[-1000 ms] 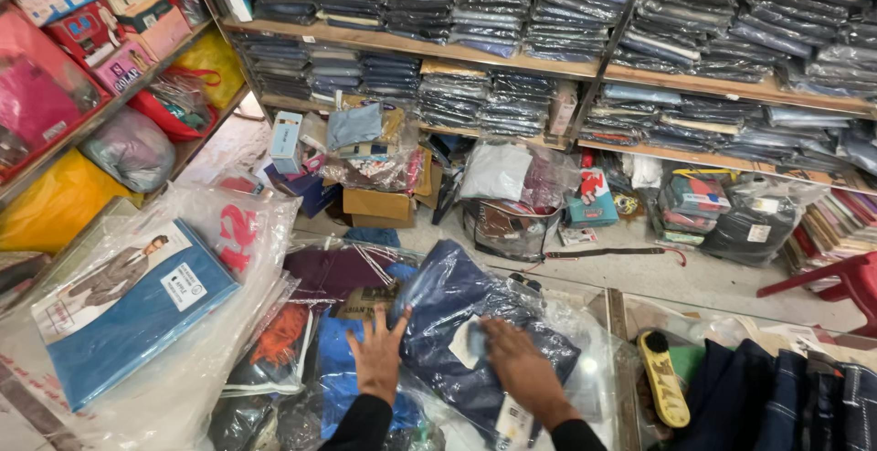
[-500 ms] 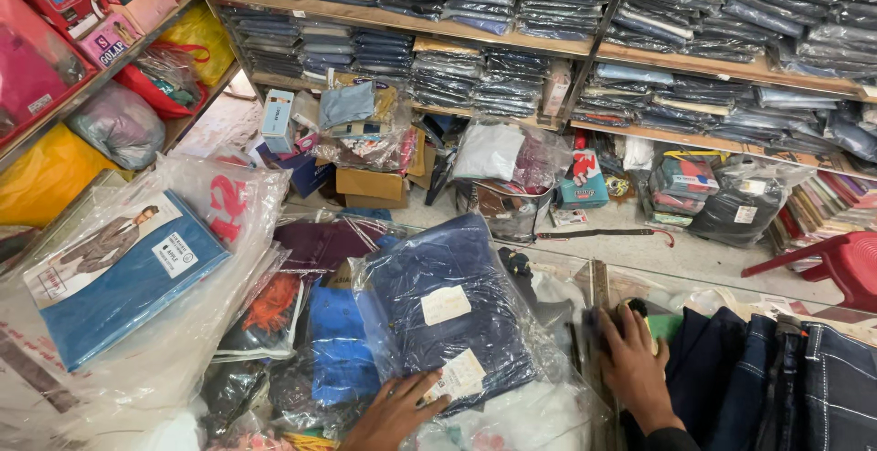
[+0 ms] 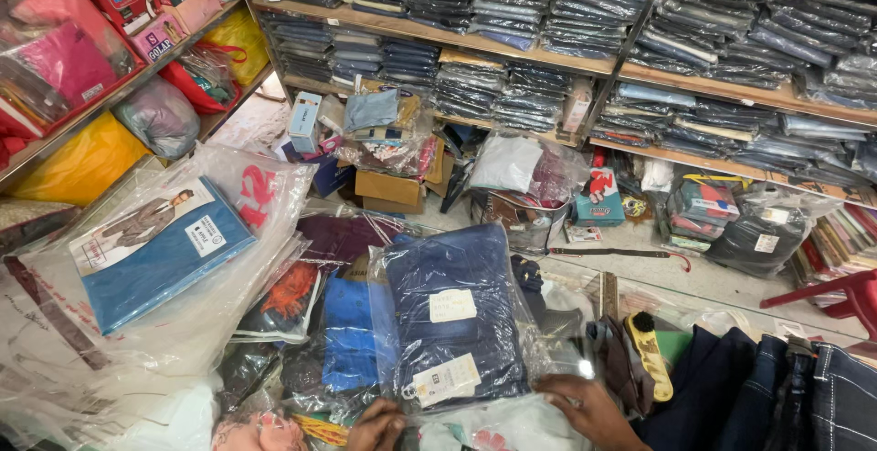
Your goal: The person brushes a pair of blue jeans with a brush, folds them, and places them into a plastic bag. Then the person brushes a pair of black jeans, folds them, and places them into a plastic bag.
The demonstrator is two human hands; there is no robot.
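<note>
A dark blue folded garment in a clear plastic bag (image 3: 454,318) lies in front of me with two paper labels on it. My left hand (image 3: 376,425) rests at the bag's lower left corner, fingers curled against its edge. My right hand (image 3: 585,409) lies flat by the bag's lower right corner, touching the plastic. Beside the bag on the left is a bright blue packed garment (image 3: 348,332).
A large plastic-wrapped blue cloth pack (image 3: 155,250) lies left. A yellow brush (image 3: 649,355) and dark folded trousers (image 3: 776,396) sit right. Shelves of folded jeans (image 3: 512,49) fill the back wall; boxes and bags (image 3: 393,186) crowd the floor. A red stool (image 3: 840,291) stands far right.
The dark blue bagged garment has been laid flat and straightened. My right hand moved from the brush area on the right back to the bag's lower right corner; my left hand stayed at its lower edge.
</note>
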